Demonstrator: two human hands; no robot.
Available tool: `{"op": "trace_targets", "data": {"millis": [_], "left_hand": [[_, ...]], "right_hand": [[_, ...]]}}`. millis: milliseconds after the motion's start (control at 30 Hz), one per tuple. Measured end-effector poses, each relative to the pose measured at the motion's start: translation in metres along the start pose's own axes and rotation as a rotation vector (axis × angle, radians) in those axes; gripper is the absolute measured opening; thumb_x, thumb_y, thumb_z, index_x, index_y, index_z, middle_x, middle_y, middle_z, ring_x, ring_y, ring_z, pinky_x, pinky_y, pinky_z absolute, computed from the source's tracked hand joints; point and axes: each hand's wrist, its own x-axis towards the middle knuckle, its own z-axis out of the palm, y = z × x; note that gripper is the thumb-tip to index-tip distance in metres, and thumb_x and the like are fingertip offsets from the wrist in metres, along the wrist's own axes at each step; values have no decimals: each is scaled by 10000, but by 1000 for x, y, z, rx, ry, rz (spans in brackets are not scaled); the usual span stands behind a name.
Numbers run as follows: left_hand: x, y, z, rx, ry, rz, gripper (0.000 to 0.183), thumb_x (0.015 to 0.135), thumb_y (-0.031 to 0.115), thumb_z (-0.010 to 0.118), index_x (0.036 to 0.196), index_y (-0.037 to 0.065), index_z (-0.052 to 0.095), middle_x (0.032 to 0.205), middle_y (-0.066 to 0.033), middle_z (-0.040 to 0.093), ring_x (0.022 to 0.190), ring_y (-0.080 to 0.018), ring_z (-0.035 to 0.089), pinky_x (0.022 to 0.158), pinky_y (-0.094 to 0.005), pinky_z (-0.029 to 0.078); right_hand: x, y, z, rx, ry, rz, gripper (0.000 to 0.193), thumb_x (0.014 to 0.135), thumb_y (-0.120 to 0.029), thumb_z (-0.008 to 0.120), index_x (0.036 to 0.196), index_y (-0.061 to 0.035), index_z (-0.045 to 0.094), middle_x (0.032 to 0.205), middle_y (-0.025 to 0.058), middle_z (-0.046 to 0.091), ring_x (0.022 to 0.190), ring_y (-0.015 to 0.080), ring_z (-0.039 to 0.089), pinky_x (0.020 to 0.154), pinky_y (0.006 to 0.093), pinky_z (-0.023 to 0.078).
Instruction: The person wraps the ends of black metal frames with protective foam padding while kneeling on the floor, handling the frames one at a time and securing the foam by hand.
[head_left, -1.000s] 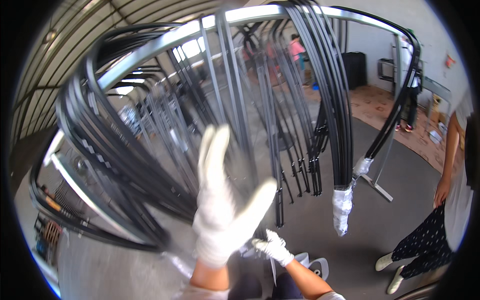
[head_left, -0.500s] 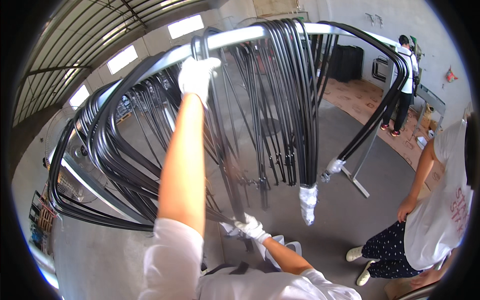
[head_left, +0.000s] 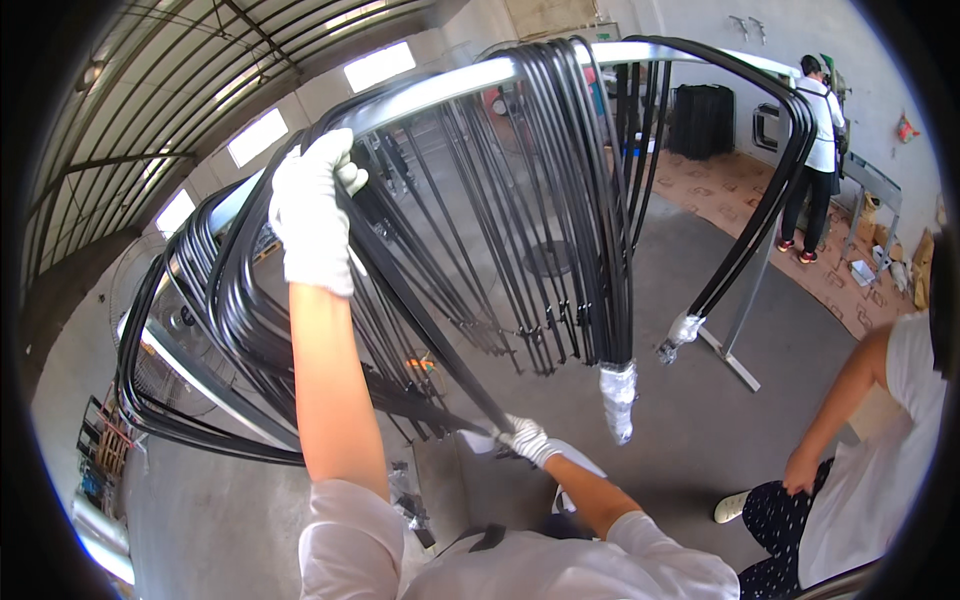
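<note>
Head view: 2 gloved hands hold 1 black strip off the rail.
Left hand (head_left: 312, 208), at 11 o'clock, is closed around the black rubber strip (head_left: 425, 325) just under the curved metal rail (head_left: 440, 85); the strip's long axis runs toward 5 o'clock to the right hand (head_left: 525, 440), pinching its lower end.

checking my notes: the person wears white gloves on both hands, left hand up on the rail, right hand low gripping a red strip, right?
Not quite: the strip in the right hand is black, not red, as the head view shows. The left hand is up at the rail, both gloved white.
</note>
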Motion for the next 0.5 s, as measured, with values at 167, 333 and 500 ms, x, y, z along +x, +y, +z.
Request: {"op": "trace_targets", "data": {"millis": [167,333,500], "left_hand": [[-44,24,-45,312,-156,245,449,732,113,621,1124,-49,474,733,-82,598,580,-145,581,600,-283,496],[-72,52,-42,1053,-13,682,513,748,181,601,1237,114,462,895,-118,635,774,-243,633,758,-332,483],[-137,69,-96,729,294,709,320,887,116,471,1198,43,495,995,-131,610,863,-177,603,748,-251,501]], "right_hand": [[3,23,1,104,-58,209,207,771,-46,617,968,-111,616,724,-6,598,642,75,488,598,252,436],[-5,11,-1,53,-111,64,256,761,30,569,976,-98,618,756,-24,602,713,64,525,671,229,452],[-12,2,2,101,-154,178,228,811,-86,591,1038,-110,603,759,29,627,641,91,567,581,275,541]]}}
